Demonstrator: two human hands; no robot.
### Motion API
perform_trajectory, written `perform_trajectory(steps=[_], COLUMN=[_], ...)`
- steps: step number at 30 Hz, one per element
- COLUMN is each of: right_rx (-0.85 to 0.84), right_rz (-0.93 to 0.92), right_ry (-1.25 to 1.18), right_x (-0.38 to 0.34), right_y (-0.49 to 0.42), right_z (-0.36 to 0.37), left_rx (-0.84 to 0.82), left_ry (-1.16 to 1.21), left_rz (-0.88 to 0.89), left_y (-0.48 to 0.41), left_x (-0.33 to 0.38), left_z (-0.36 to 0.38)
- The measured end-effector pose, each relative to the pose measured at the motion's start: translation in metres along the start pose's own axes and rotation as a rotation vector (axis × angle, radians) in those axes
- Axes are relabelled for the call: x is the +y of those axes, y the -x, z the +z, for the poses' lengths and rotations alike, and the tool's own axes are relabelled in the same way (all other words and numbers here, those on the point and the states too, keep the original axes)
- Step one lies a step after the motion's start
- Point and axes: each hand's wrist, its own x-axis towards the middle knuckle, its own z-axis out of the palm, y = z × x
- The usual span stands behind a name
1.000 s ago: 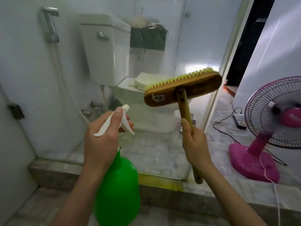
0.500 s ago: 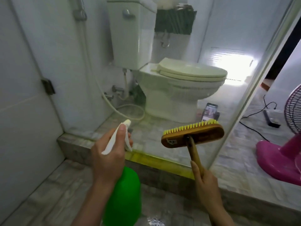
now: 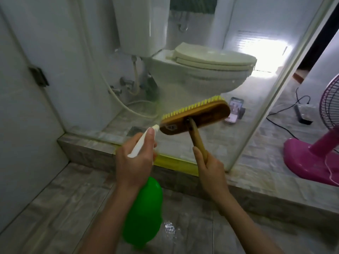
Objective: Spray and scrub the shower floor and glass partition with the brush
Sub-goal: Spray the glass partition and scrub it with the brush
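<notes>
- Hanging nearest, the green bottle [image 3: 145, 213] dangles below the left hand [image 3: 134, 162]; the fingers grip its neck, the forefinger lies along the white spray head [image 3: 143, 142], which points at the glass [image 3: 253, 110]; thin plastic, I'd guess light and slick once wet, so the neck is the sensible hold.
- Grey tiled floor [image 3: 64, 208] lies under both arms; a small wet glint shows beside the bottle.
- Just right of it, the right hand [image 3: 211, 171] is clenched round the wooden handle [image 3: 198, 142], thumb up along the shaft.
- Past both hands, the brush [image 3: 196, 118] sits tilted, right end higher; its yellow bristles face the glass, low on the pane; whether they touch it I cannot tell; the head looks stiff and top-heavy, so a grip closer to it should give more push.
- Then the tiled curb [image 3: 88, 154] with a yellow strip; the hazy glass stands on it.
- Behind the pane, a toilet [image 3: 201, 74], lid down; a phone [image 3: 236, 110] is propped on the tiles near it.
- Off right, outside the glass, a pink fan [image 3: 311, 154].
</notes>
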Motion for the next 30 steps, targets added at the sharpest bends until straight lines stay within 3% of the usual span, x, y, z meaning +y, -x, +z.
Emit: perform_trajectory(steps=[3, 8, 14, 16, 21, 26, 30], right_rx=[0.019, 0.026, -0.277, -0.255, -0.114, -0.319, -0.308], right_rz=[0.009, 0.257, -0.020, -0.041, 0.149, -0.072, -0.064], right_ry=[0.045, 0.075, 0.297, 0.321, 0.205, 0.366, 0.469], right_x=[0.033, 0.075, -0.007, 0.004, 0.046, -0.018, 0.008], right_y=[0.011, 0.059, -0.005, -0.006, 0.040, -0.019, -0.017], right_z=[-0.011, -0.011, 0.042, 0.029, 0.002, 0.069, 0.032], left_rx=[0.010, 0.001, 0.045, 0.063, 0.074, 0.085, 0.080], left_ry=[-0.010, 0.009, -0.108, -0.113, -0.074, -0.105, -0.115], left_rz=[-0.016, -0.007, -0.040, -0.072, -0.088, -0.098, -0.072], left_y=[-0.003, -0.002, 0.003, 0.004, 0.002, 0.005, 0.006], left_x=[-0.009, -0.022, -0.040, -0.045, -0.055, -0.054, -0.056], left_z=[-0.004, -0.021, -0.032, -0.035, -0.048, -0.048, -0.049])
